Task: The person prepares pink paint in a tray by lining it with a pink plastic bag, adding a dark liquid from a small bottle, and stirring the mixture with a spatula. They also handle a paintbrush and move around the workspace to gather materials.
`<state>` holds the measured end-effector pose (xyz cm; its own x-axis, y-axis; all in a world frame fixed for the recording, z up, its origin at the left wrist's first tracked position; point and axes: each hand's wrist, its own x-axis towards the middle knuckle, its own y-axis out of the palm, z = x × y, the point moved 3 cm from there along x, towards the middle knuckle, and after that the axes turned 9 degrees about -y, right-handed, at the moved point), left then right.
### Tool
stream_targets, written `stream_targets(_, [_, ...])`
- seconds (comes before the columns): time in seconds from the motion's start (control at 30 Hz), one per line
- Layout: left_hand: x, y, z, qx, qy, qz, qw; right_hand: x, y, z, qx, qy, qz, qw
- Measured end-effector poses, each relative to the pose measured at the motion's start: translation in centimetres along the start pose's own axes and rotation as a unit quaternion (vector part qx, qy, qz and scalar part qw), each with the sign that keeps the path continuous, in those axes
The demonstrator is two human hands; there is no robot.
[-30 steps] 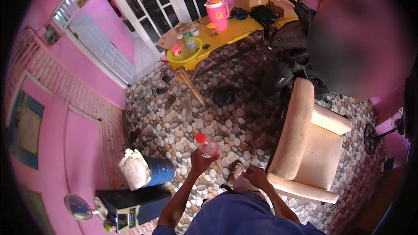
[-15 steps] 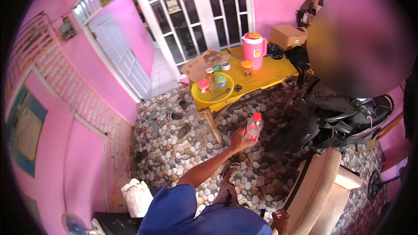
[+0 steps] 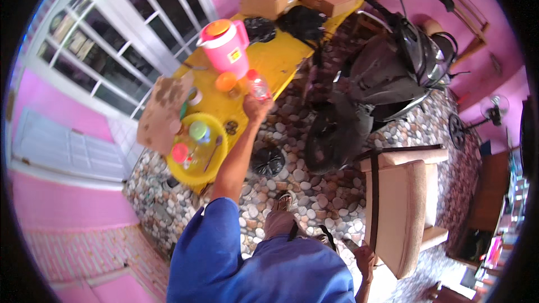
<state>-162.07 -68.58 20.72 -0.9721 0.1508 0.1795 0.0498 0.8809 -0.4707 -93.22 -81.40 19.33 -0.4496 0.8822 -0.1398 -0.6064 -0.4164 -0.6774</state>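
Red-capped clear bottle (image 3: 259, 87), gripped low, juts from the left hand (image 3: 257, 108)

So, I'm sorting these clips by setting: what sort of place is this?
Probably a home's porch or front room: a beige upholstered armchair, a yellow table and a black motorbike.

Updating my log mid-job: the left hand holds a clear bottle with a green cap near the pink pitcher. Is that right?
The colour is wrong: the head view shows a red cap. Otherwise yes: the left hand holds the clear bottle near the pink pitcher.
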Motion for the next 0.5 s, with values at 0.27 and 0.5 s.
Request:
stream_targets(0.27, [13.1,11.5,9.1,-0.755,-0.383,0.252,0.469,-9.5,3.1,-3.6,0.055,0.322,-0.084,0.942])
stream_targets(0.5, [15.3,14.8,13.1,-0.772,-0.415,0.212,0.432,-21.5,8.7,-3.8,0.052,0.509,-0.087,0.855])
